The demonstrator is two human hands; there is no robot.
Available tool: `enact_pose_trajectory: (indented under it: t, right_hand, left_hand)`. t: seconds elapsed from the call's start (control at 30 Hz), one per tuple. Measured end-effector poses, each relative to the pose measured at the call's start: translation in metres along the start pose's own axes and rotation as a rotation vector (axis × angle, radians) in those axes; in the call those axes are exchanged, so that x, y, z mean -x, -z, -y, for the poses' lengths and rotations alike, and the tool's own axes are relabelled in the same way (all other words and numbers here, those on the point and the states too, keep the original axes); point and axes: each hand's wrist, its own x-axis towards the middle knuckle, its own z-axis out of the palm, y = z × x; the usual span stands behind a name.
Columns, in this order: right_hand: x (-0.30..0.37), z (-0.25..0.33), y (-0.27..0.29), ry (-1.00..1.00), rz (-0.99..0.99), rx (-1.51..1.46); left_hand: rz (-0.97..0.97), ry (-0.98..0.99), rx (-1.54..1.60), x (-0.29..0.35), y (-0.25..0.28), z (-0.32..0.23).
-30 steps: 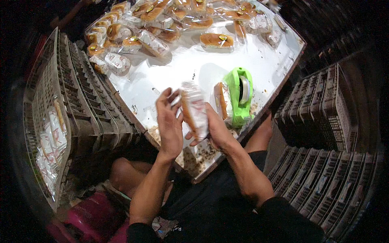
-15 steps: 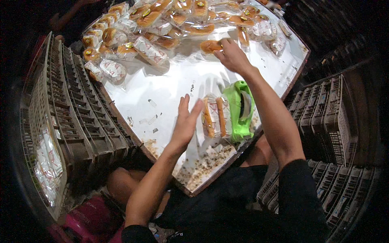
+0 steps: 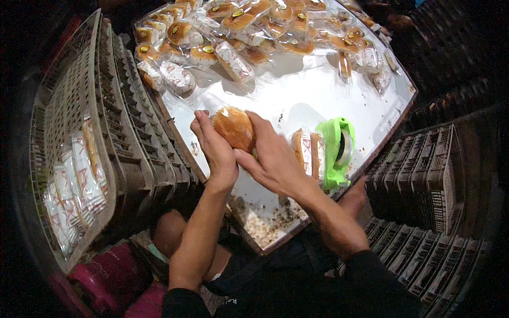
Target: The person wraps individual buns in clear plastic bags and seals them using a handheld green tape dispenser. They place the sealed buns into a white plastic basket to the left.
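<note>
A golden-brown bun (image 3: pixel 232 127) in clear plastic wrap is held between my two hands above the white tabletop. My left hand (image 3: pixel 216 151) closes on its left side, with the thumb side toward the bun. From the right, my right hand (image 3: pixel 273 156) grips the other side, its fingers along the bun and its thumb beneath, near the left palm. To the right of my hands, a pair of wrapped bread pieces (image 3: pixel 309 151) lies against a bright green tape dispenser (image 3: pixel 334 153) holding a roll of clear tape.
Many wrapped buns (image 3: pixel 246 18) are heaped along the far side of the table (image 3: pixel 371 127). Grey plastic crates (image 3: pixel 122 122) stand at the left, one holding wrapped packs (image 3: pixel 77 185). More crates (image 3: pixel 419 169) are stacked at the right. Crumbs and dirt mark the table's near corner.
My right hand has brought the bun from the near edge of the heap toward me and leftward. My left hand, open before, has moved up and left and now holds it too.
</note>
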Motion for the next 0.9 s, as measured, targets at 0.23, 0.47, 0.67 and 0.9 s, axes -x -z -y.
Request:
enact_pose_trajectory:
  t: [0.23, 0.47, 0.67, 0.9]
  right_hand:
    - [0.076, 0.009, 0.059, 0.164, -0.407, -0.275]
    - [0.121, 0.017, 0.056, 0.11, -0.719, -0.263]
    - [0.104, 0.022, 0.045, 0.074, -0.719, -0.714]
    - [0.103, 0.05, 0.042, 0.198, -0.649, -0.734]
  left_hand:
    - [0.565, -0.781, -0.057, 0.079, -0.006, -0.004]
    - [0.385, -0.918, -0.237, 0.129, -0.004, -0.026]
    - [0.408, -0.553, -0.036, 0.13, -0.013, -0.045]
    - [0.337, -0.613, 0.058, 0.133, -0.018, -0.047]
